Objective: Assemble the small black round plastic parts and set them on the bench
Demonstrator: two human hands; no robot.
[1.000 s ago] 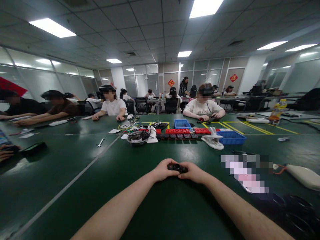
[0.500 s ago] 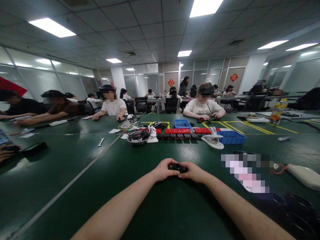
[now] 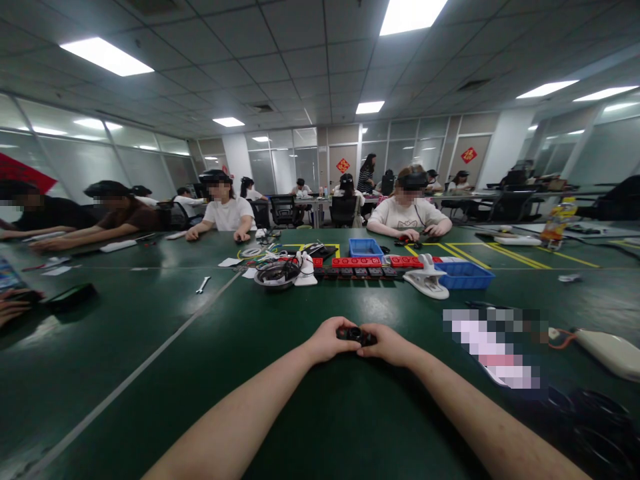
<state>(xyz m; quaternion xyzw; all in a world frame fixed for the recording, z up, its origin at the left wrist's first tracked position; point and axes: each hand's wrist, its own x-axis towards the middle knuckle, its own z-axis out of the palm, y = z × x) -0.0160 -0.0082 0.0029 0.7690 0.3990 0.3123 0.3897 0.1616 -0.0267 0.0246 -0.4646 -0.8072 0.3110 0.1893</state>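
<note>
Straight ahead, a small black object with a round, ring-like top point(image 3: 355, 333) is held between my two hands, low over the green table point(image 3: 270, 387). My left hand point(image 3: 329, 341) has its fingers curled round the left side, thumb across the front. On the right side, my right hand point(image 3: 384, 343) grips it the same way. The thumbs almost meet at the middle. Fingers cover much of the object, so I cannot tell exactly what kind it is.
Beyond my hands stand a red power strip point(image 3: 356, 262), a white clamp point(image 3: 427, 279), a blue bin point(image 3: 463, 274) and a metal bowl of cables point(image 3: 276, 275). A wrench point(image 3: 203, 285) lies left. Right are a pixelated pink-white item point(image 3: 493, 350) and dark rings point(image 3: 600, 427). Co-workers sit opposite.
</note>
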